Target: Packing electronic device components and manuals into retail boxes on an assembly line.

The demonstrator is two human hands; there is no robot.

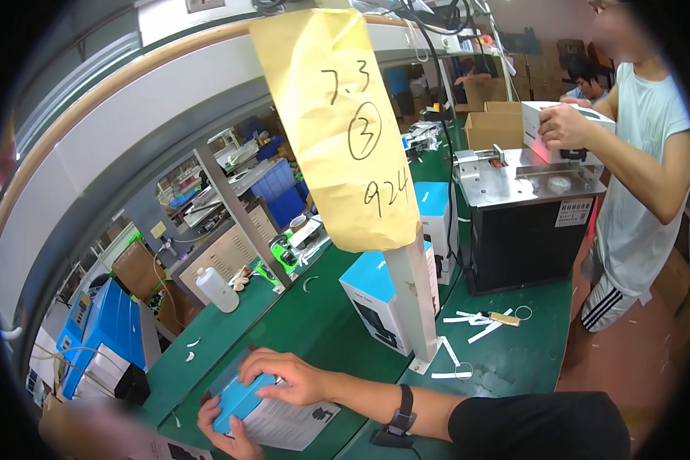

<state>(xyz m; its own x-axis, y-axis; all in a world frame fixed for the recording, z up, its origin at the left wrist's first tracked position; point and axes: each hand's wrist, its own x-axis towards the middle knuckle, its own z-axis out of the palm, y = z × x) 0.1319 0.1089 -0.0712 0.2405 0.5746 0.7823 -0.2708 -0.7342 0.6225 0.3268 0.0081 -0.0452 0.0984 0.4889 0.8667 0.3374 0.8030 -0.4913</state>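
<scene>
A white box with a blue top [291,429] lies tilted on the green table at the lower left, between my two hands. My right hand [291,379] rests across its blue part, fingers curled over the far edge and thumb pressed on it. At the box's left end, my left hand [226,429] wraps its fingers and thumb around the side. Dark printing and a small dark picture show on the white face. A black strap [396,425] circles my right forearm.
Blue-topped boxes [368,287] stand behind a metal post [414,307] hung with yellow paper [337,130]. A white bottle [216,290] and paper strips [489,330] lie about. At right, a person [640,146] holds a white box [529,126] over a metal-topped machine [521,230].
</scene>
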